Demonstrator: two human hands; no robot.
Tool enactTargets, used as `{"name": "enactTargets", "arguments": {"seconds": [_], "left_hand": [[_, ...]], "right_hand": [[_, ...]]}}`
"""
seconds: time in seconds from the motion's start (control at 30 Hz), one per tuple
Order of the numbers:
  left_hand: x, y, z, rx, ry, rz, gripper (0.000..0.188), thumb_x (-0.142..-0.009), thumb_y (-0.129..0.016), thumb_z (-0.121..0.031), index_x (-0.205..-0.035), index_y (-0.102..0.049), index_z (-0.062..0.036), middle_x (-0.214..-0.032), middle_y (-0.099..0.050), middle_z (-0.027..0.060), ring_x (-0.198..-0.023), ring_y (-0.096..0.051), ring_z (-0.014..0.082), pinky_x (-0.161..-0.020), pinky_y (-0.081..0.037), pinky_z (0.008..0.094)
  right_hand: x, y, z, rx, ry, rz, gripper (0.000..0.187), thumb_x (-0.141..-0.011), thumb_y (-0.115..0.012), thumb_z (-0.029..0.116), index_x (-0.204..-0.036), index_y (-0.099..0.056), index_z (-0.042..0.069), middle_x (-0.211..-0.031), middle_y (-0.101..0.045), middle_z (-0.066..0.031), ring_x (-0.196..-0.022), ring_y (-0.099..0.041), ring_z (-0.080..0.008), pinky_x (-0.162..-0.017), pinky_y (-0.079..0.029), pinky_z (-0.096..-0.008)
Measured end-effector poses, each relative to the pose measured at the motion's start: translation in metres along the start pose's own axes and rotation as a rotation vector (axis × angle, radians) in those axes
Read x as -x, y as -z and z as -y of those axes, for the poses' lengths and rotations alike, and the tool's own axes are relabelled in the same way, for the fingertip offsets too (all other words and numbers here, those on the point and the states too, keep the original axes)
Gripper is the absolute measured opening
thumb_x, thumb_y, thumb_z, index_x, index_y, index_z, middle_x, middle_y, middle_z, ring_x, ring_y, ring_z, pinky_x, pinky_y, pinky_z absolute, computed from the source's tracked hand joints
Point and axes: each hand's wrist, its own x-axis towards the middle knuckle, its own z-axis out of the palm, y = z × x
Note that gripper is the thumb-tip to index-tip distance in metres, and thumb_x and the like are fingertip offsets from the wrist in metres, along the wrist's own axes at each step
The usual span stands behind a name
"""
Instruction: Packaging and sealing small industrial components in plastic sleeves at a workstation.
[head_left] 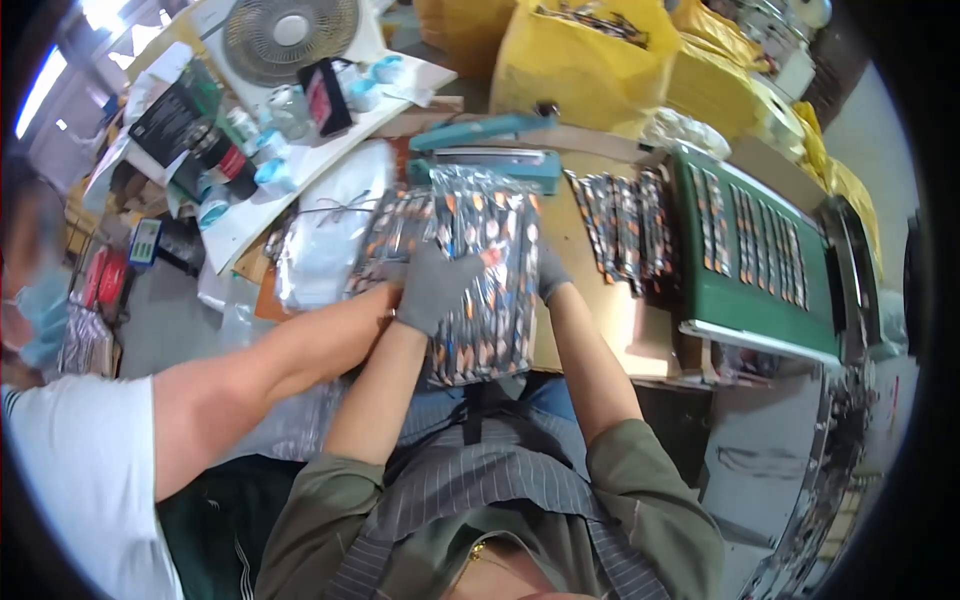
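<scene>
A clear plastic bag [490,325] full of dark strip-shaped packets with orange and white print is in front of me, tilted over the table's near edge. My left hand [437,288], in a grey glove with a bare thumb tip, grips its left side, thumb across the front. At its right edge my gloved right hand [549,270] holds on, with its fingers partly hidden by the bag. More such packets [395,235] lie just left of the bag. Beyond its open-looking top stands a teal bag sealer [490,160] with its arm raised.
From the left a co-worker's forearm [290,345] reaches in, its hand hidden behind mine. Loose packets [630,225] lie to the right, beside a green board [755,260] with packets in rows. Yellow sacks [585,75] stand behind; a fan [290,30] and bottles occupy the white shelf [330,165].
</scene>
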Motion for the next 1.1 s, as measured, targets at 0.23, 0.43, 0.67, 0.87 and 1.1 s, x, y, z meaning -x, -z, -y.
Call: {"name": "enactTargets", "arguments": {"seconds": [0.23,0.43,0.67,0.87,1.1], "left_hand": [[-0.075,-0.049,0.050,-1.119,-0.054,-0.172,0.073,-0.070,-0.072,-0.039,-0.126,-0.047,0.0012,-0.129,-0.047,0.0244,-0.111,-0.054,0.0303,-0.083,-0.048,0.0390],[-0.051,-0.120,0.096,-1.089,-0.685,0.276,0.062,-0.078,-0.062,-0.033,-0.128,-0.045,-0.0021,-0.139,-0.036,0.0202,-0.129,-0.032,0.0361,-0.106,-0.026,0.0467],[-0.070,-0.044,0.182,-1.385,-0.570,0.088,0.049,-0.086,-0.049,-0.031,-0.124,-0.049,0.0016,-0.131,-0.045,0.0195,-0.123,-0.039,0.0336,-0.106,-0.024,0.0471],[-0.081,-0.059,0.140,-1.055,-0.293,-0.074,0.065,-0.087,-0.050,-0.047,-0.127,-0.043,0.0041,-0.129,-0.046,0.0245,-0.120,-0.043,0.0378,-0.101,-0.033,0.0450],[-0.148,-0.216,0.090,-0.266,0.151,0.144,0.091,-0.084,-0.045,-0.063,-0.135,-0.028,0.0105,-0.133,-0.038,0.0331,-0.125,-0.038,0.0414,-0.103,-0.031,0.0407]], "right_hand": [[0.104,0.095,0.111,-0.221,-0.598,-0.343,0.042,-0.084,-0.063,0.037,-0.097,-0.062,-0.002,-0.087,-0.064,-0.0098,-0.079,-0.060,-0.0177,-0.073,-0.047,-0.0324],[0.111,0.270,0.124,0.479,-0.121,-0.812,0.044,-0.087,-0.060,0.029,-0.117,-0.052,-0.003,-0.104,-0.061,-0.0134,-0.095,-0.058,-0.0225,-0.083,-0.045,-0.0329],[0.149,0.459,0.017,0.815,-1.078,-0.800,0.073,-0.084,-0.046,0.058,-0.130,-0.044,0.001,-0.130,-0.045,-0.0253,-0.121,-0.044,-0.0376,-0.102,-0.034,-0.0390],[0.085,0.399,0.017,0.690,-0.715,-0.348,0.058,-0.090,-0.045,0.049,-0.132,-0.042,0.011,-0.127,-0.047,-0.0220,-0.112,-0.049,-0.0372,-0.095,-0.038,-0.0411],[-0.015,0.231,0.038,0.705,-0.628,-0.288,0.100,-0.075,-0.054,0.063,-0.136,-0.023,-0.010,-0.136,-0.035,-0.0305,-0.127,-0.036,-0.0391,-0.106,-0.030,-0.0407]]}}
